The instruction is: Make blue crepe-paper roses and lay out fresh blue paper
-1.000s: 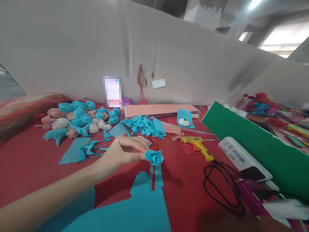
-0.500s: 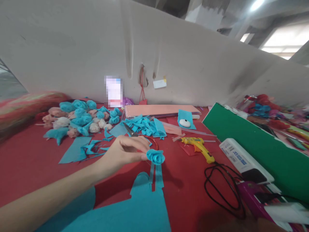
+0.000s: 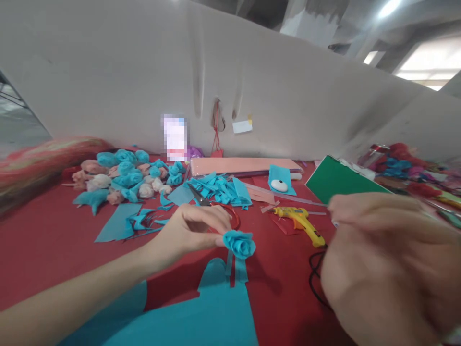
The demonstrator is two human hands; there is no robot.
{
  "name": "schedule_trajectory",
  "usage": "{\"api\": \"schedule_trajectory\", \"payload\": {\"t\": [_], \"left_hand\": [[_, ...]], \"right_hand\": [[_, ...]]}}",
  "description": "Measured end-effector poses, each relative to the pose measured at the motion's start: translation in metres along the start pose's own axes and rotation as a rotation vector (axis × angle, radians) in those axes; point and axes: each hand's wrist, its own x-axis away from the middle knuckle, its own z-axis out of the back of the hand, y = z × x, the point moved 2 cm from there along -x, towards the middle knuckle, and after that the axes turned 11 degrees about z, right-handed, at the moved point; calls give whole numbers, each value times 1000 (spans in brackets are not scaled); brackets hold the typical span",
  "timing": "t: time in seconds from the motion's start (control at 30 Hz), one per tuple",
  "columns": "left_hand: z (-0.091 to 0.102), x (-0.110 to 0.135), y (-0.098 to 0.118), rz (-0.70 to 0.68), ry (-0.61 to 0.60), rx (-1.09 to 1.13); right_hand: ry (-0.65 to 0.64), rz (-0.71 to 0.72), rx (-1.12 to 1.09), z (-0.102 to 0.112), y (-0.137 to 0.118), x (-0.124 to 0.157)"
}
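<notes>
Between thumb and fingers of my left hand (image 3: pixel 198 226) is a blue crepe-paper rose (image 3: pixel 240 244), its curled petals turned to the right. My right hand (image 3: pixel 385 259) is large and blurred at the right, fingers curled in; a tiny pale spot shows at its fingertips, too small to name. Beneath the rose lies a blue crepe-paper sheet (image 3: pixel 194 317) with strips cut at its top edge. Behind my left hand rest scissors (image 3: pixel 201 199) with red handles, partly hidden. A yellow glue gun (image 3: pixel 300 223) lies on the table between my hands.
Finished blue, pink and white paper flowers (image 3: pixel 126 178) are heaped at the left. Blue paper scraps (image 3: pixel 219 187) lie at the back, before a pink paper pack (image 3: pixel 245 166). A green board (image 3: pixel 342 182) leans at the right, and a black cord (image 3: pixel 315 274) runs beside my right hand.
My right hand has come into view from the right, covering the power strip and part of the green board. The rose has tilted slightly in my left hand; the whole view has shifted a little.
</notes>
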Motion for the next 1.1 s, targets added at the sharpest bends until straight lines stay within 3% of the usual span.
{"api": "schedule_trajectory", "payload": {"t": [0.1,0.23,0.53,0.73,0.87,0.97,1.1], "left_hand": [[0,1,1,-6,-7,-31],[0,1,7,-28,-4,-89],[1,1,18,-69,-12,-248],[1,0,16,-76,-9,-226],[1,1,14,-32,14,-136],[-1,3,11,3,48,-61],[-11,6,6,150,143,146]], "right_hand": [[31,-22,-76,-16,-5,-1],[-139,7,-107,-31,-9,4],[-174,84,-120,-33,-3,17],[-230,156,-28,-31,-2,19],[-197,185,13,-30,-2,18],[-148,90,-60,-31,2,17],[-182,-172,-212,-39,13,21]]}}
